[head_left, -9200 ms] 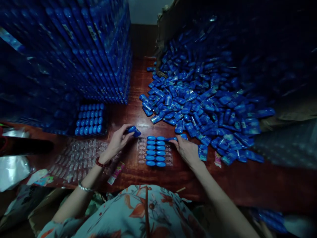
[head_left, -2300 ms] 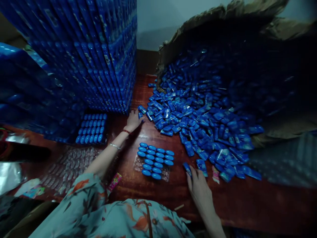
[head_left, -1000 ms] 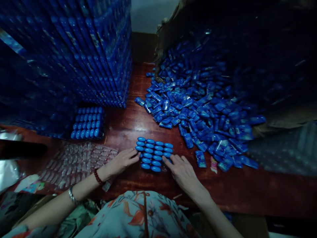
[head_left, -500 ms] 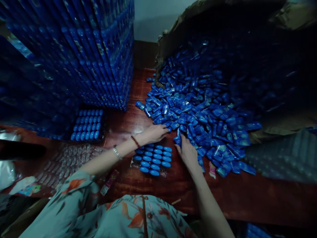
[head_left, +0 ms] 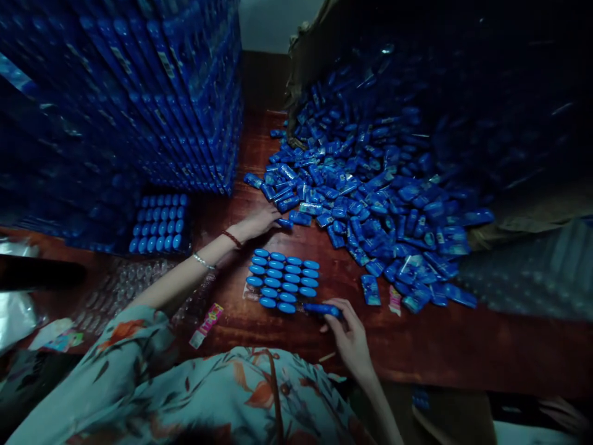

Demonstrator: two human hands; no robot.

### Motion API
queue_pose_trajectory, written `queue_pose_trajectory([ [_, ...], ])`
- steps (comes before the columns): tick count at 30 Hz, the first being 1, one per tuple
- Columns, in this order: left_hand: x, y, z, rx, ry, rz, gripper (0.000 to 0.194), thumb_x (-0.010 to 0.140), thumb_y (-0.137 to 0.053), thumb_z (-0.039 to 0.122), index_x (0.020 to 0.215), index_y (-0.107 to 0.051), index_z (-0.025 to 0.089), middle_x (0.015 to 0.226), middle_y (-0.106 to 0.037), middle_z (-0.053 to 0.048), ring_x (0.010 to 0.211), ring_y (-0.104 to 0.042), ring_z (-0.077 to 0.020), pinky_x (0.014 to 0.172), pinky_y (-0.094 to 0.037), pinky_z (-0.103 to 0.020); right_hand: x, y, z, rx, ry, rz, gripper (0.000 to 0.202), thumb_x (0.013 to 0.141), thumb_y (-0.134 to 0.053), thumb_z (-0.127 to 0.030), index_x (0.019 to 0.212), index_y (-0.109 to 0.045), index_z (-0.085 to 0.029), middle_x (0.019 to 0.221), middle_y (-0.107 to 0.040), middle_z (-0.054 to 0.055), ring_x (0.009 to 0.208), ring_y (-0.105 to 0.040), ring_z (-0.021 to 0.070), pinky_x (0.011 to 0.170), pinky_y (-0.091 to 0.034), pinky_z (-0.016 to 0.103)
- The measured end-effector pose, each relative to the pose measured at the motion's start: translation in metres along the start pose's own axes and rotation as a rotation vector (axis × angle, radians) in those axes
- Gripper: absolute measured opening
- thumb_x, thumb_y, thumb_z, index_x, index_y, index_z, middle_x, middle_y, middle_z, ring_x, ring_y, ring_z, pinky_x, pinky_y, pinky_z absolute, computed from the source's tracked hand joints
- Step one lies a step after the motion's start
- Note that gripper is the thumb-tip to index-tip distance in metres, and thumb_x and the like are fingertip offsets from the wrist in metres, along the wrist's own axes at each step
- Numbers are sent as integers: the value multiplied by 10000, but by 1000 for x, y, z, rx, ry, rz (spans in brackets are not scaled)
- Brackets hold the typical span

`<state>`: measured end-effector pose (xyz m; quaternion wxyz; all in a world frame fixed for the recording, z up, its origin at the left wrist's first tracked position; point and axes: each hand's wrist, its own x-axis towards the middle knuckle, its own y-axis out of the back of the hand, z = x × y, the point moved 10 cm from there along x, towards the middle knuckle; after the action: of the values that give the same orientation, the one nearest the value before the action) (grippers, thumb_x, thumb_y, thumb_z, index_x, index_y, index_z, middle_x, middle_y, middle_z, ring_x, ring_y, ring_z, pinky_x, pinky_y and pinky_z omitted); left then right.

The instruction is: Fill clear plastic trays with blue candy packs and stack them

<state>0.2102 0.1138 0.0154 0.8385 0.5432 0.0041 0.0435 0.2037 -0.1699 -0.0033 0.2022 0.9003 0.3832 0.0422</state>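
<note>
In the head view, the right hand [head_left: 351, 337] is pinching a slim blue packet [head_left: 320, 308] between thumb and fingers, its far end pointing left at the near right corner of a block of glossy blue pieces [head_left: 282, 279]. That block is lying between the two hands, in rows, with the edge of a clear tray [head_left: 251, 291] showing beneath it. The left hand [head_left: 259, 222] is stretching out beyond the block, its fingertips resting at a second blue packet [head_left: 284, 223]; whether they are pinching it or only touching it, I cannot tell. A heap of blue packets [head_left: 352, 204] is spreading beyond and to the right of the left hand, spilling from a dark cardboard box [head_left: 303, 62]. A loose packet [head_left: 370, 290] is lying beyond the right hand, near a small pink sachet [head_left: 395, 301]. To the left of the left hand, a filled blue block [head_left: 158, 224] is sitting before a tall blue stack [head_left: 194, 105]. Clear blister sheets [head_left: 118, 287] are lying beside the left forearm, and a pink and yellow wrapper [head_left: 207, 325] is lying nearer the body.
</note>
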Motion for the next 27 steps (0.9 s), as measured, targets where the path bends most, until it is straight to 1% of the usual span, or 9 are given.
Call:
queue_pose_trajectory([
  [3,-45,34,-19,-166,184,211,198,845,-540,291,942,-646,154,980,-615,-74,965,-520,-208,910,-388,-368,-8,-17,-33,-261,268,8,227,898,-447,-245,1063,-599,-213,1005,-611,73,898,-604,163,771,-509,284],
  [6,-116,57,-30,-427,429,461,243,802,-576,349,891,-662,140,928,-602,-57,901,-526,-192,874,-406,-350,-8,-31,-47,-594,423,-33,292,903,-407,-164,1133,-584,-193,940,-631,78,886,-589,182,797,-482,318],
  [9,-181,48,-21,-693,611,604,243,743,-627,350,859,-653,138,891,-618,-35,860,-549,-170,836,-431,-306,-7,-39,-57,-903,512,-84,300,872,-425,-126,1108,-604,-169,898,-646,88,886,-576,216,804,-441,355],
  [13,-231,6,1,-952,837,698,286,649,-700,342,836,-626,139,791,-643,-18,746,-577,-151,748,-474,-288,-6,-59,-70,-1094,608,-224,387,792,-407,-20,1095,-606,-155,922,-655,106,865,-561,224,777,-412,355],
  [16,-240,-22,19,-1010,877,714,281,644,-709,333,831,-611,148,779,-649,-13,730,-589,-149,729,-488,-287,-3,-76,-75,-1195,645,-311,408,757,-394,20,1049,-624,-150,885,-658,117,791,-557,228,698,-410,352],
  [18,-242,-31,27,-940,859,725,237,681,-691,323,825,-612,152,781,-650,-17,733,-593,-151,725,-490,-286,0,-82,-76,-1243,659,-332,386,760,-395,30,1009,-635,-141,860,-656,111,747,-560,221,660,-402,341],
  [22,-226,-27,46,-652,620,669,134,812,-585,275,873,-631,165,854,-652,-42,793,-595,-154,754,-484,-290,-1,-80,-79,-1218,729,-294,297,875,-426,-105,1104,-602,-174,879,-657,71,721,-568,185,650,-387,306],
  [25,-211,-20,56,-464,405,596,161,879,-477,207,961,-612,171,930,-640,-66,848,-591,-153,772,-486,-296,-1,-62,-83,-1144,698,-170,346,924,-435,-268,1253,-515,-198,883,-652,59,693,-565,154,648,-382,285],
  [27,-203,-19,58,-367,319,529,208,894,-424,165,1020,-591,166,927,-630,-74,846,-582,-155,754,-490,-295,0,-46,-90,-1091,652,-44,376,917,-457,-288,1280,-499,-199,912,-648,64,712,-570,146,664,-390,271],
])
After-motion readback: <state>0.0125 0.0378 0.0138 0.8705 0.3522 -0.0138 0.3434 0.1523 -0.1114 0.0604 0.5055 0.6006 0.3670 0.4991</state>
